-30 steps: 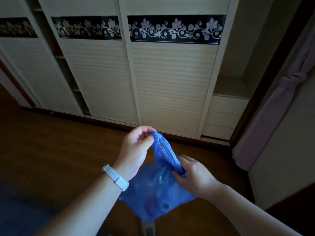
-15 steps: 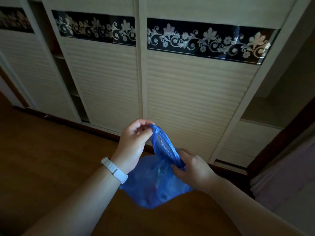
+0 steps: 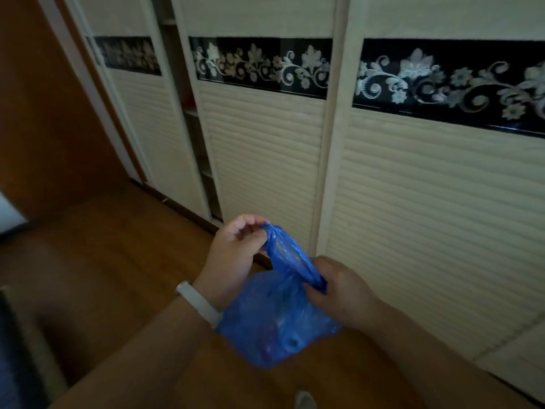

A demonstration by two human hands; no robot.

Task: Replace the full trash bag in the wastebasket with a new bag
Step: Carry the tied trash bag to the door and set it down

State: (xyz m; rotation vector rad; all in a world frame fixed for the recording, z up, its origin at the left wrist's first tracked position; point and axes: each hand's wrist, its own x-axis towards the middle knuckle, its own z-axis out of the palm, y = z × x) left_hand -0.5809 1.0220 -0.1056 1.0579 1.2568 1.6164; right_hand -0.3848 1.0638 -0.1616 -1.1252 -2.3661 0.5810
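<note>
A full blue trash bag [image 3: 274,323] hangs in the air in front of me, above the wooden floor. My left hand [image 3: 233,258], with a white band on its wrist, pinches the top end of the bag's twisted neck. My right hand [image 3: 339,290] grips the same neck lower down, just above the bulging body. Dark shapes show through the thin plastic. No wastebasket is in view.
A cream wardrobe with slatted sliding doors [image 3: 427,219] and a black floral band stands right behind the bag. One door gap [image 3: 203,160] shows shelves. A brown wall [image 3: 53,113] is at the left, the wooden floor [image 3: 118,261] below, and dark furniture [image 3: 17,349] at the lower left.
The view has swung left and closer to the wardrobe; the curtain and drawers at the right are out of sight. Both hands keep the same hold on the bag's neck.
</note>
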